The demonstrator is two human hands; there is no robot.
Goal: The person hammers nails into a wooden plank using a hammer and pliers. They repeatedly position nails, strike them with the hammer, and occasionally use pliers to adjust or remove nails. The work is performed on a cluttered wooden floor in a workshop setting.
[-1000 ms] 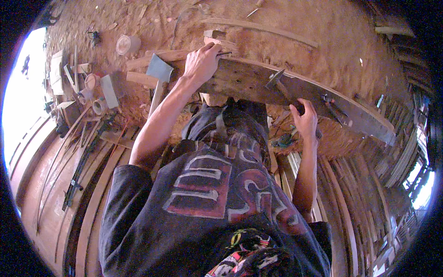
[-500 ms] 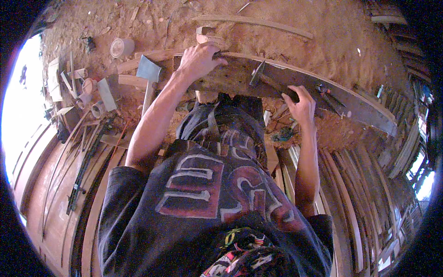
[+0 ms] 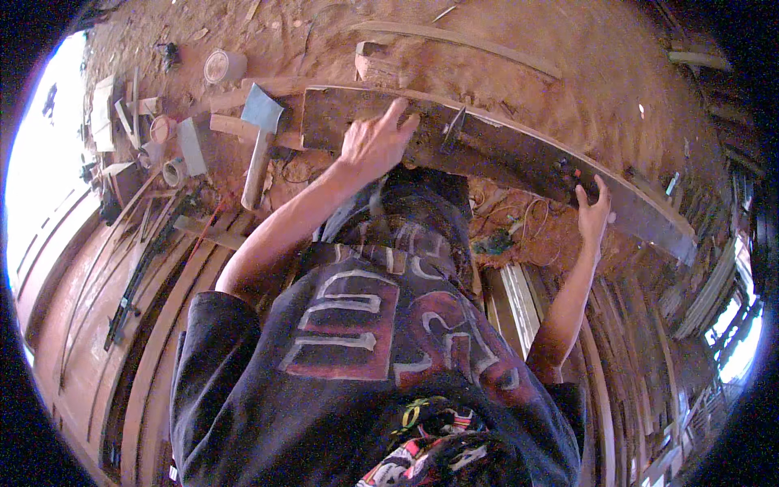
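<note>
A long dark plank [image 3: 503, 166] lies across in front of me, with a pale strip along its far edge. Above its left part is my left hand [image 3: 375, 148], thumb and forefinger spread, and I see nothing held in it. A hammer [image 3: 475, 144] rests on the plank, its metal head [image 3: 452, 130] toward my left hand. Farther right is a dark pair of pliers [image 3: 566, 169] with a touch of orange. My right hand [image 3: 595, 215] has its fingers curled at the pliers' handles, which it mostly covers.
A hatchet [image 3: 261, 114] with a pale blade leans left of the plank. Beyond it stand a white tub [image 3: 223, 66] and several cans and offcuts. A wooden block [image 3: 377, 63] and a curved strip [image 3: 471, 45] lie on the sandy ground. Long boards [image 3: 138, 390] flank me.
My right hand has moved right, from beside the hammer's handle to the pliers. My left hand has come off the plank's far left edge and nearer to me. The view has shifted slightly.
</note>
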